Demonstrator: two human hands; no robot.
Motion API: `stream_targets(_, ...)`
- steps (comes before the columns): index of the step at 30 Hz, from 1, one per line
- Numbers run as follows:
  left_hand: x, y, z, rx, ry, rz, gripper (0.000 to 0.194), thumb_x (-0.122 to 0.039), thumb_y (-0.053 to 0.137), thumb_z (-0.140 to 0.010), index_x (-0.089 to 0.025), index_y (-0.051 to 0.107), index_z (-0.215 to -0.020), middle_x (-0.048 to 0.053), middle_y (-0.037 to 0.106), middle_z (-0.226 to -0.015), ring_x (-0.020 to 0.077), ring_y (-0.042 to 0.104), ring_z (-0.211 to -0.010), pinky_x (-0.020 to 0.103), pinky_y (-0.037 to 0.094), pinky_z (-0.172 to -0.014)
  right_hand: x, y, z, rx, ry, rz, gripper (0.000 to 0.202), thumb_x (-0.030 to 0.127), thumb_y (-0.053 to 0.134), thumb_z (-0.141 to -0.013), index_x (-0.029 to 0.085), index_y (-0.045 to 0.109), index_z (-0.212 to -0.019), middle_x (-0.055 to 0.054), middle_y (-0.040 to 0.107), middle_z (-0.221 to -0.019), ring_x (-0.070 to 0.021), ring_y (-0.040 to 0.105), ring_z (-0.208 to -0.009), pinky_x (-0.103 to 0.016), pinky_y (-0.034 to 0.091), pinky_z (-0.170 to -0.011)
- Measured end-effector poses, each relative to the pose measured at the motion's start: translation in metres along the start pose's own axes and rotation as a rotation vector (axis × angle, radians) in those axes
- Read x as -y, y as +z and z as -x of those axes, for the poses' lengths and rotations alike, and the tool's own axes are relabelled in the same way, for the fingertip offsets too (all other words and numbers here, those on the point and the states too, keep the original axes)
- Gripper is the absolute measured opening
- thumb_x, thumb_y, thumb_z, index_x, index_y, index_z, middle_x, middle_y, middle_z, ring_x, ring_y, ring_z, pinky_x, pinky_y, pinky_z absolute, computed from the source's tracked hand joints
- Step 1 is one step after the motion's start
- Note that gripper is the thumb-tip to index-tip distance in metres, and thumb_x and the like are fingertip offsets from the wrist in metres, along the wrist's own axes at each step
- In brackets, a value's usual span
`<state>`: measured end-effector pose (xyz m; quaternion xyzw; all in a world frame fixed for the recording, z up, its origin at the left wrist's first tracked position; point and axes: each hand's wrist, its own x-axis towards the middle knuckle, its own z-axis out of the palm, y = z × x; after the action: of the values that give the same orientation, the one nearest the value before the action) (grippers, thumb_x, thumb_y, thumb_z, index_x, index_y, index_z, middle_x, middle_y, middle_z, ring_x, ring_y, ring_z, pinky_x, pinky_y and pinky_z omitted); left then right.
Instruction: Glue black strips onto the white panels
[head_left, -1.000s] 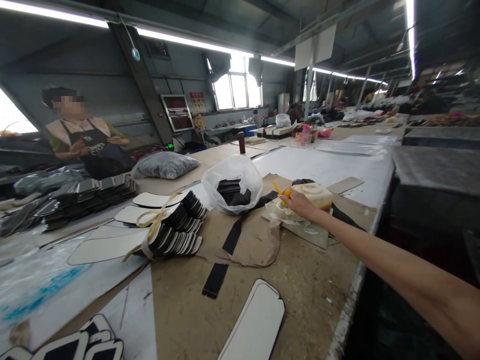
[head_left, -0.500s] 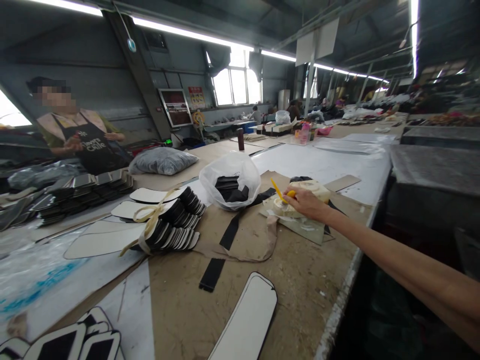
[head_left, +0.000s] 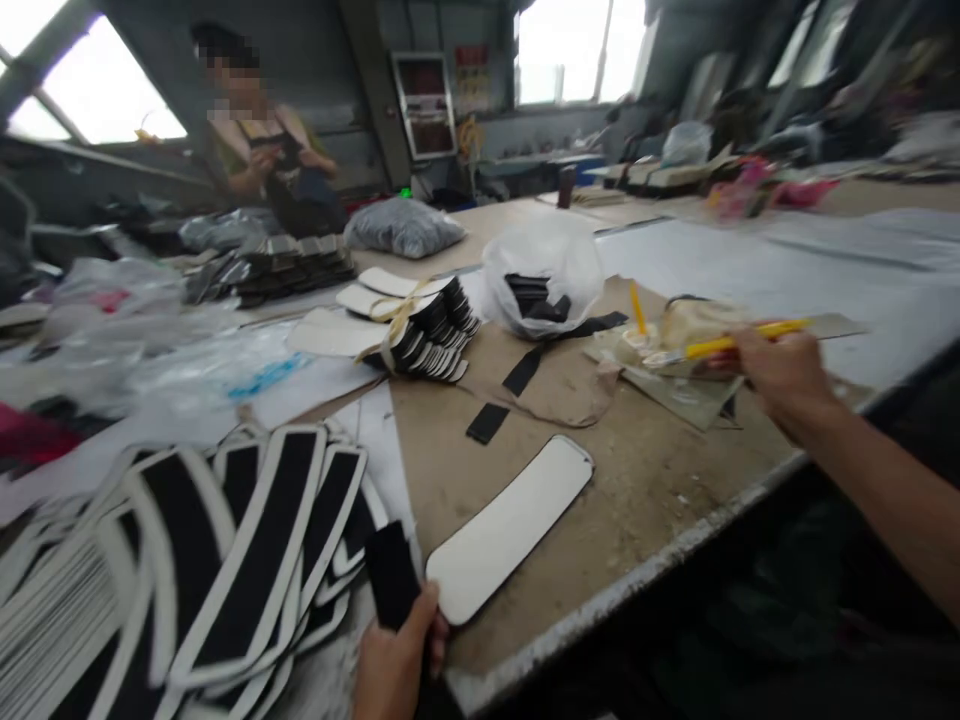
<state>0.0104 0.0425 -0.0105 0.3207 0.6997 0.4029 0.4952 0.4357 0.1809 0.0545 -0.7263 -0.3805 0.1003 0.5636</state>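
My right hand (head_left: 787, 375) is closed around a yellow-handled brush (head_left: 712, 347), held over the cream-coloured tub (head_left: 694, 322) and the stained sheet beneath it. A second yellow stick (head_left: 637, 308) stands up from a small whitish pot (head_left: 634, 345) beside the tub. At the bottom, my left hand (head_left: 401, 645) pinches a black strip (head_left: 391, 575) between thumb and fingers. Its fingertips are close to the near end of a long white panel (head_left: 514, 530) with a dark edge, lying flat on the brown board (head_left: 622, 490). I cannot tell whether they touch it.
White-bordered black pieces (head_left: 262, 560) pile up at the left. Tied bundles of white-and-black pieces (head_left: 431, 325) stand behind, beside a white plastic bag (head_left: 547, 265) holding black strips. The table edge (head_left: 675, 540) runs along the right. Another person (head_left: 277, 165) stands across the table.
The view has turned left and down. My left hand with the black strip has come into view. The brush in my right hand is now nearly level, and a second yellow stick shows in the pot.
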Motion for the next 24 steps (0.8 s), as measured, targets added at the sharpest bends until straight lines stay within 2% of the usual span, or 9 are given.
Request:
stream_targets(2, 0.005, -0.001, -0.003, 0.058, -0.007, 0.062, 0.040, -0.050, 0.067, -0.068, -0.014, 0.053, -0.055, -0.002, 0.049, -0.042, 0.0087, 0.040, -0.037, 0.021, 0.032, -0.037, 0.008, 0.002, 0.034, 0.158, 0.038, -0.193, 0.018, 0.041, 0.057, -0.080, 0.023, 0.057, -0.078, -0.009, 0.062, -0.082, -0.0183, 0.057, -0.058, -0.036, 0.048, -0.056)
stream_targets(3, 0.007, -0.002, -0.004, 0.063, -0.003, 0.090, 0.037, -0.047, 0.066, -0.069, -0.014, 0.053, -0.058, -0.002, 0.049, -0.042, 0.0082, 0.040, -0.036, 0.020, 0.030, -0.036, 0.014, 0.005, 0.055, 0.299, 0.081, -0.279, 0.017, 0.041, 0.061, -0.080, 0.024, 0.060, -0.078, -0.008, 0.062, -0.083, -0.0176, 0.057, -0.060, -0.035, 0.049, -0.058)
stream_targets(5, 0.009, -0.002, -0.005, 0.080, 0.010, 0.138, 0.033, -0.044, 0.065, -0.070, -0.013, 0.054, -0.065, -0.002, 0.051, -0.045, 0.0080, 0.040, -0.036, 0.019, 0.030, -0.036, 0.028, 0.014, 0.105, 0.542, 0.136, -0.345, 0.018, 0.041, 0.063, -0.080, 0.023, 0.065, -0.081, -0.007, 0.061, -0.081, -0.0146, 0.057, -0.059, -0.030, 0.049, -0.057)
stream_targets(7, 0.010, -0.003, -0.005, 0.095, 0.015, 0.172, 0.032, -0.042, 0.065, -0.070, -0.013, 0.055, -0.072, -0.001, 0.053, -0.048, 0.0085, 0.042, -0.037, 0.019, 0.031, -0.036, 0.041, 0.026, 0.155, 0.750, 0.124, -0.375, 0.022, 0.042, 0.060, -0.082, 0.021, 0.066, -0.086, -0.006, 0.061, -0.082, -0.0143, 0.058, -0.062, -0.027, 0.050, -0.058)
stream_targets(10, 0.012, -0.004, -0.004, 0.130, 0.019, 0.205, 0.033, -0.042, 0.066, -0.069, -0.013, 0.055, -0.079, -0.001, 0.055, -0.051, 0.0097, 0.044, -0.040, 0.020, 0.033, -0.037, 0.055, 0.049, 0.210, 0.927, 0.072, -0.393, 0.026, 0.044, 0.056, -0.085, 0.019, 0.065, -0.087, -0.005, 0.059, -0.087, -0.0135, 0.060, -0.064, -0.026, 0.052, -0.061)
stream_targets(13, 0.015, -0.007, -0.006, 0.167, 0.031, 0.223, 0.032, -0.041, 0.065, -0.070, -0.012, 0.055, -0.079, 0.000, 0.056, -0.052, 0.0097, 0.044, -0.040, 0.020, 0.034, -0.037, 0.060, 0.068, 0.234, 0.983, 0.067, -0.409, 0.030, 0.045, 0.054, -0.086, 0.017, 0.062, -0.084, -0.004, 0.059, -0.084, -0.0131, 0.059, -0.064, -0.026, 0.052, -0.061)
stream_targets(18, 0.017, -0.009, -0.007, 0.202, 0.038, 0.243, 0.029, -0.039, 0.064, -0.071, -0.013, 0.055, -0.079, -0.001, 0.056, -0.053, 0.0091, 0.044, -0.040, 0.020, 0.034, -0.038, 0.063, 0.079, 0.240, 1.016, 0.059, -0.346, 0.033, 0.049, 0.053, -0.085, 0.017, 0.060, -0.083, -0.003, 0.058, -0.073, -0.0147, 0.059, -0.063, -0.026, 0.052, -0.060)
stream_targets(24, 0.017, -0.008, -0.007, 0.180, 0.035, 0.249, 0.029, -0.038, 0.065, -0.070, -0.012, 0.055, -0.078, -0.001, 0.055, -0.051, 0.0092, 0.043, -0.040, 0.020, 0.033, -0.037, 0.058, 0.070, 0.226, 0.855, -0.112, -0.138, 0.032, 0.050, 0.055, -0.083, 0.018, 0.058, -0.080, -0.005, 0.058, -0.088, -0.0137, 0.060, -0.063, -0.026, 0.052, -0.058)
